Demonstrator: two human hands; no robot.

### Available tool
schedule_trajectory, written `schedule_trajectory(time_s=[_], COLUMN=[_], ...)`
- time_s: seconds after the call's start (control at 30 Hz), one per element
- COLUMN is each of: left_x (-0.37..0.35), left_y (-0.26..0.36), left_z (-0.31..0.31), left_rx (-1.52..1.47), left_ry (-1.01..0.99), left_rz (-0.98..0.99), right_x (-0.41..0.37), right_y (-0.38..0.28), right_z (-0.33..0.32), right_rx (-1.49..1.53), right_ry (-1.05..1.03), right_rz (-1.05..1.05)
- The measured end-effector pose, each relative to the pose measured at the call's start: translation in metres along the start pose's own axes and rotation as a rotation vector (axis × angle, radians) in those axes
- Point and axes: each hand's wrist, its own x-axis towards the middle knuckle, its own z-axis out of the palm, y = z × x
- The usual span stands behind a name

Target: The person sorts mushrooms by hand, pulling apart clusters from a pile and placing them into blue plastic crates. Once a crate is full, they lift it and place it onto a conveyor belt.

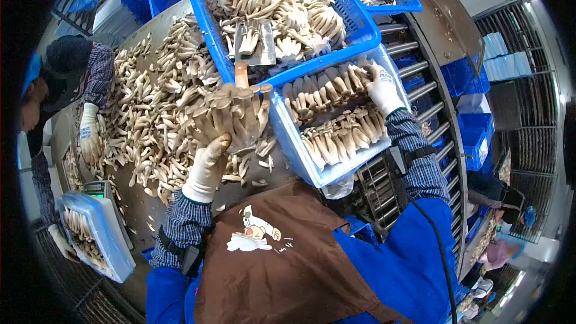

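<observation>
My left hand [207, 169], in a white glove with a brown-stained thumb, grips a cluster of brown-capped mushrooms [223, 119] by its base. In front of me a white box lined with clear plastic [307, 165] stands tilted in view. Two rows of mushrooms lie inside it, a back row [324, 90] and a front row [345, 137]. At the right end of the back row, my gloved right hand [382, 89] has its fingers closed on a mushroom, largely covering it. A cleaver [264, 45] with a wooden handle rests on the mushrooms in the blue basket [210, 30].
Loose mushrooms [150, 120] are heaped on the metal table left of me. A roller conveyor [423, 93] runs along the right. Across the table, a co-worker's gloved hand [90, 135] rests by the heap, near another filled box [120, 258]. A second blue basket [414, 5] stands behind.
</observation>
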Motion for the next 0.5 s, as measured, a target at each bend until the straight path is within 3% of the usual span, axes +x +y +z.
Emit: schedule_trajectory(time_s=[0.03,0.1,0.23,0.27,0.3,0.4,0.43,0.5], left_x=[0.000,0.002,0.000,-0.001,-0.003,-0.015,-0.012,-0.023], left_y=[-0.005,-0.010,-0.007,-0.006,-0.003,0.009,0.005,0.017], left_z=[-0.001,-0.011,-0.003,-0.003,-0.003,-0.010,-0.033,-0.065], left_rx=[-0.016,0.025,0.030,0.029,0.028,-0.155,-0.077,-0.081], left_ry=[-0.010,-0.032,0.020,0.040,0.041,0.168,-0.188,-0.105], left_rz=[0.010,0.021,0.010,0.024,0.025,0.071,0.279,0.275], right_x=[-0.001,0.000,0.006,0.011,0.015,0.017,0.015,0.007], right_y=[0.007,0.011,0.004,0.024,0.026,0.021,0.007,-0.037], right_z=[0.003,0.008,-0.014,0.003,0.002,-0.014,-0.018,-0.019], right_rx=[0.002,0.367,0.609,0.790,0.830,0.703,0.742,0.925], right_ry=[0.003,-0.074,0.080,0.205,0.370,0.581,0.606,0.564], right_rz=[0.004,0.350,0.511,0.551,0.538,0.446,0.411,0.277])
